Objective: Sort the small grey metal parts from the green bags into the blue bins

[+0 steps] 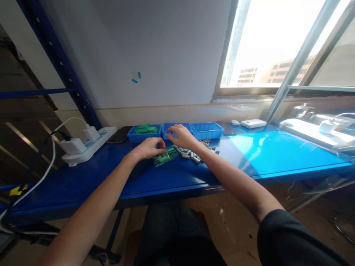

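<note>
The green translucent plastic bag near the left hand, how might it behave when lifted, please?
The bag will probably flex, since its film looks thin and see-through. Its shiny patches suggest it may be slippery. Lying low, it seems unlikely to roll.

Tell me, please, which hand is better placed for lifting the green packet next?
Probably the left hand: its fingers are right at the green packet, by its upper edge. The right hand is farther away, over by the middle blue bin.

No lettering or numbers can be read, though the green bag (pixel 164 159) is perhaps too blurred.
</note>
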`<state>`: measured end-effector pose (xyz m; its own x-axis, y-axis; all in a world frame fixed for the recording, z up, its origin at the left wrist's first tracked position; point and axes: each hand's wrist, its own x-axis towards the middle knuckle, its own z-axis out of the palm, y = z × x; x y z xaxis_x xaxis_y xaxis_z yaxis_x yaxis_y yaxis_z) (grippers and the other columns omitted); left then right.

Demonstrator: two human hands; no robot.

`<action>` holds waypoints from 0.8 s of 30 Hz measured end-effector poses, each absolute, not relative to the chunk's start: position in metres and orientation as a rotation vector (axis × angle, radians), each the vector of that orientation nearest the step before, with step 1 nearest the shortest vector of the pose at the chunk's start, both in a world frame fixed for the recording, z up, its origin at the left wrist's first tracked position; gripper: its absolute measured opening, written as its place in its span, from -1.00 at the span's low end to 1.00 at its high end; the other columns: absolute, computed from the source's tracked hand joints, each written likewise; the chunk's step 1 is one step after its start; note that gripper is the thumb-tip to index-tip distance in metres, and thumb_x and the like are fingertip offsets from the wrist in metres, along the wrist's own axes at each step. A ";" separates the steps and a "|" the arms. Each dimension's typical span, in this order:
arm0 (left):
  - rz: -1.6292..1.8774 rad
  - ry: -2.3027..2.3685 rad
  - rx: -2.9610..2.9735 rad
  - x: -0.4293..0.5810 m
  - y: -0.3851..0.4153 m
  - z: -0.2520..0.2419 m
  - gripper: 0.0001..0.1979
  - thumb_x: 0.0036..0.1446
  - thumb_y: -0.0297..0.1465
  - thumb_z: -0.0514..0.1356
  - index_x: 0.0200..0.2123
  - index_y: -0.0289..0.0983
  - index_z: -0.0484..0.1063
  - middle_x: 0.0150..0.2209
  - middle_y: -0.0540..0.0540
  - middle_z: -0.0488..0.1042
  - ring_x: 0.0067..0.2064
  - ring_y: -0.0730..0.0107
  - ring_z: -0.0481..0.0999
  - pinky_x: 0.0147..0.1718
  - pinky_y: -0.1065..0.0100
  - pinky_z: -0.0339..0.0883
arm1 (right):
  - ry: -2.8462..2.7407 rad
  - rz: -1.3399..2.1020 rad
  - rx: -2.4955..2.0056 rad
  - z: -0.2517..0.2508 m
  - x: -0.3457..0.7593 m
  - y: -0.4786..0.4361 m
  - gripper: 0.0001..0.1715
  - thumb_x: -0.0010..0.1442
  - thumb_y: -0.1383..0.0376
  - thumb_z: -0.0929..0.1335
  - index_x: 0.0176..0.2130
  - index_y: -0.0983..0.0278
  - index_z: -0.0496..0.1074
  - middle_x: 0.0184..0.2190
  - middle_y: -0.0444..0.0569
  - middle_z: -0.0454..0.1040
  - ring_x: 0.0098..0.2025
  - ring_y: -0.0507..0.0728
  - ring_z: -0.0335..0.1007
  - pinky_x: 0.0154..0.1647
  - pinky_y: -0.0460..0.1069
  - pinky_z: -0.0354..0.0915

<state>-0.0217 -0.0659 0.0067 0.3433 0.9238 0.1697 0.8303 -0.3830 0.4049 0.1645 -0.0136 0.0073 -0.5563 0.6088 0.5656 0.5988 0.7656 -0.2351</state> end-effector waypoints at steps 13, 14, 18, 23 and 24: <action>1.102 2.352 2.411 -0.085 -0.006 0.045 -0.72 0.19 -0.22 0.06 -0.20 -0.27 0.43 -0.17 -0.16 0.53 -0.06 0.11 0.46 -0.03 0.14 0.26 | -2.391 0.001 -0.850 0.012 0.171 -0.013 -0.64 0.30 0.14 0.26 -0.06 0.32 0.46 -0.15 0.06 0.48 -0.08 0.14 0.31 0.02 0.00 0.14; 0.818 2.355 2.375 -0.086 -0.003 0.034 -0.70 0.20 -0.20 0.04 -0.20 -0.26 0.44 -0.24 -0.17 0.54 -0.12 0.07 0.49 -0.08 0.12 0.28 | -2.400 0.015 -0.853 0.014 0.171 -0.015 -0.64 0.30 0.15 0.27 -0.06 0.32 0.46 -0.16 0.06 0.48 -0.08 0.14 0.32 0.01 0.00 0.15; 0.631 2.362 2.337 -0.093 -0.001 0.002 -0.54 0.26 -0.10 -0.12 -0.14 -0.23 0.47 -0.28 -0.19 0.57 -0.16 -0.03 0.54 -0.15 0.08 0.32 | -2.566 0.131 -0.797 0.019 0.172 -0.027 -0.59 0.23 0.13 0.33 0.01 0.29 0.43 -0.20 0.04 0.49 -0.10 0.17 0.35 -0.06 0.01 0.20; 0.806 2.168 2.458 -0.102 -0.001 -0.008 -0.45 0.27 -0.10 -0.18 -0.05 -0.30 0.44 0.06 -0.28 0.43 0.16 0.01 0.35 0.12 0.10 0.20 | -2.884 0.295 -0.893 0.021 0.171 -0.040 -0.38 0.08 0.09 0.45 0.11 0.11 0.36 0.00 0.06 0.41 -0.01 0.27 0.35 -0.13 0.05 0.27; 0.888 2.129 2.499 -0.101 -0.003 -0.007 -0.47 0.27 -0.12 -0.16 -0.05 -0.31 0.44 0.10 -0.28 0.38 0.20 0.05 0.29 0.17 0.12 0.14 | -2.892 0.291 -0.918 0.019 0.169 -0.041 -0.37 0.08 0.10 0.45 0.12 0.10 0.35 0.04 0.06 0.38 0.01 0.28 0.34 -0.12 0.06 0.28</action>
<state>-0.1008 -0.0031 -0.0074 0.0955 0.8376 0.5379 0.9715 -0.1961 0.1329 0.1694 -0.0414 0.0192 -0.8147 0.5791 0.0313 0.5613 0.8009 -0.2087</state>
